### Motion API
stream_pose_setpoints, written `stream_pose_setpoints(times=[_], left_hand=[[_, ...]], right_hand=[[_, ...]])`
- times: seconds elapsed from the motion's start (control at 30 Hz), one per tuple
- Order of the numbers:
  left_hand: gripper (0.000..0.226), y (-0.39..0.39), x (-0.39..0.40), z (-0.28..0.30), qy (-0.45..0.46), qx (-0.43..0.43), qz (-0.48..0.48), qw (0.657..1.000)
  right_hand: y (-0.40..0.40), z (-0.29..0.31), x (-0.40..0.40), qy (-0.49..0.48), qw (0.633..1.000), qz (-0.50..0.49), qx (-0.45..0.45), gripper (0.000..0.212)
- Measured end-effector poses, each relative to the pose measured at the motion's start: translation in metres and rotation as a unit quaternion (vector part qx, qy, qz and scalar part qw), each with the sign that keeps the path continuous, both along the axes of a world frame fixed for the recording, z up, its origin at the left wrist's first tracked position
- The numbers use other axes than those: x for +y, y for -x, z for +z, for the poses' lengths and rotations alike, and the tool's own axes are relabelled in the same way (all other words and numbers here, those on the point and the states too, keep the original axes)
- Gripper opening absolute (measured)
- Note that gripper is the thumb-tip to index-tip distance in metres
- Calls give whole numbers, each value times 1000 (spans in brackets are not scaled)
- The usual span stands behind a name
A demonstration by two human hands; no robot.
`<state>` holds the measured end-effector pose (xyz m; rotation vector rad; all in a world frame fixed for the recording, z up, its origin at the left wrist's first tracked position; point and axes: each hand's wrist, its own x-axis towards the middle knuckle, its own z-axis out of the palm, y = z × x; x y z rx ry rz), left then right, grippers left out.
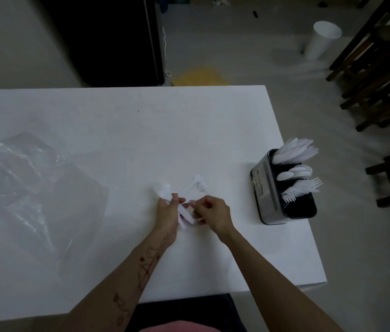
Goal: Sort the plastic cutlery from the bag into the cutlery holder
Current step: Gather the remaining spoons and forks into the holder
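Left hand (168, 212) curled round a small bunch of white plastic spoons (165, 191), bowls poking out past the fingertips, handles running back under the palm. Right hand (213, 215) just beside it, fingers pinched on a white plastic piece at the handle end of that same bunch; can't tell if it's a fork or a spoon from here, too blurry.

Just ahead of both hands, a few loose white plastic pieces (197, 184) lying flat on the white tabletop (129, 130), at least one fork among them.

Off to the right of the right hand, near the tabletop's edge: dark rectangular metal cutlery holder (282, 188), already well stocked. Knives in the far compartment, spoons in the middle one, forks in the one after that, nearest compartment looks empty.

Well out to the left of the left hand, the crumpled clear plastic bag (33, 183), looking emptied.

Looks like mid-sort, near the end: separating the last handful by type. Next probably means getting the pinched piece clear, then carrying the spoons over to the middle compartment, bowls up, without knocking the leaning forks.
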<state>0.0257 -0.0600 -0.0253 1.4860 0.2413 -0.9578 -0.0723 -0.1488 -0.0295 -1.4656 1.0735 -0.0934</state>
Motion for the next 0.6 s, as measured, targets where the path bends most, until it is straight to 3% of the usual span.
stream_pose_setpoints(times=[0.1,0.23,0.6], left_hand=[[17,-9,7,0,-34,-15,31,999],[21,-18,24,-7,-64,-37,-26,997],[19,-32,40,-14,-43,-12,-97,994]], right_hand=[[-20,-17,-5,103,988,-29,114,31],[-38,-31,2,174,962,41,205,43],[-29,-29,7,177,935,18,306,45]])
